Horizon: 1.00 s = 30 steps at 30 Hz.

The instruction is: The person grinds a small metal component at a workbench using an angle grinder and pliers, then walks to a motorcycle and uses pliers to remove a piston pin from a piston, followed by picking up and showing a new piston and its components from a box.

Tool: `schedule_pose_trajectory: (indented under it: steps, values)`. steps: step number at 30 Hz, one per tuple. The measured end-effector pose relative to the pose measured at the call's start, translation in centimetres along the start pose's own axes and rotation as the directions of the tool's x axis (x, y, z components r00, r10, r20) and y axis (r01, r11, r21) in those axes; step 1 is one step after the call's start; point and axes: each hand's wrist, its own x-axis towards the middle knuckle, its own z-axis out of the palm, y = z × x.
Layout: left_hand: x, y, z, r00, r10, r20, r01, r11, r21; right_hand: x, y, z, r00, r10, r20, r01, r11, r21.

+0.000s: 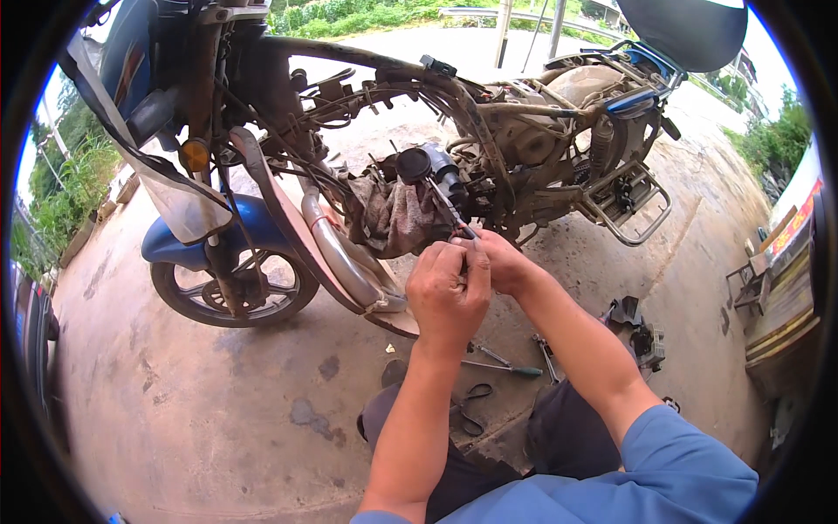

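Both my hands meet in front of a partly stripped motorcycle (476, 113). My right hand (499, 260) is closed, its fingers around the dark lower end of a thin rod-shaped tool (452, 208). That tool slants up and left toward a round black part (413, 164) beside a silver metal housing (447, 170). Pressed close against it, my left hand (447, 286) is closed with thumb and fingers pinched; what it grips is hidden. A dirty cloth (397, 214) drapes over the engine area just beyond my hands.
On the concrete floor (218, 410) lie a green-handled tool (524, 371), a wrench (547, 356) and a black looped strap (474, 409). Removed metal parts (646, 345) lie right of my knees. The blue front fender (209, 234) and wheel stand left. A wooden bench (786, 323) is far right.
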Motion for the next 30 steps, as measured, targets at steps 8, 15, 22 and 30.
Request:
schedule_pose_trajectory:
  steps: [8,15,22,30]
  values:
    - [-1.7,2.9,5.3,0.93,-0.332,0.156,0.367,0.842,-0.395,-28.0,-2.9,-2.4,0.868,-0.24,-0.435,0.05,0.914,-0.404]
    - [-8.7,15.4,11.5,0.764,-0.015,0.645,0.433,0.753,-0.495,-52.1,-4.3,-0.6,0.463,-0.754,-0.465,-0.528,0.187,-0.828]
    - [-11.0,30.8,14.8,0.379,0.348,0.857,0.657,0.551,-0.514,-64.3,-4.0,2.2,0.351,-0.831,-0.431,-0.805,-0.033,-0.592]
    - [-15.3,32.3,17.3,0.108,0.544,0.832,0.908,0.287,-0.305,-66.8,-3.8,2.9,0.374,-0.879,-0.294,-0.881,-0.238,-0.409]
